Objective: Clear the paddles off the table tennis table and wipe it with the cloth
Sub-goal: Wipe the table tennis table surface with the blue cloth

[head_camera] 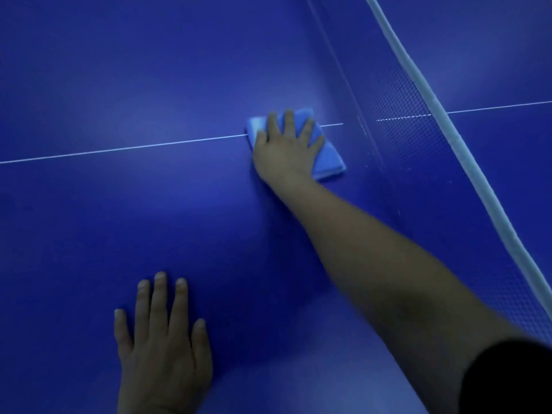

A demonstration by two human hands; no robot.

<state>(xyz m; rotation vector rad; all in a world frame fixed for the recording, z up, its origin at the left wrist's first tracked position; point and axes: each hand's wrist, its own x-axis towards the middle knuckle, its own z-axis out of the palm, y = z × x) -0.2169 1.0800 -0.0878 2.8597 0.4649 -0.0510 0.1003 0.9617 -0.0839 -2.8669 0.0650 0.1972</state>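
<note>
A folded blue cloth (327, 153) is pressed flat onto the blue desk (149, 85) near the net (424, 138) by the right grip (286, 147), fingers spread. The left grip (162, 345) is laid open on the desk.

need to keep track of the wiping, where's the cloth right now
In the head view the cloth lies flat on the blue table right of centre, under the right hand, across the white centre line and near the net.
</note>
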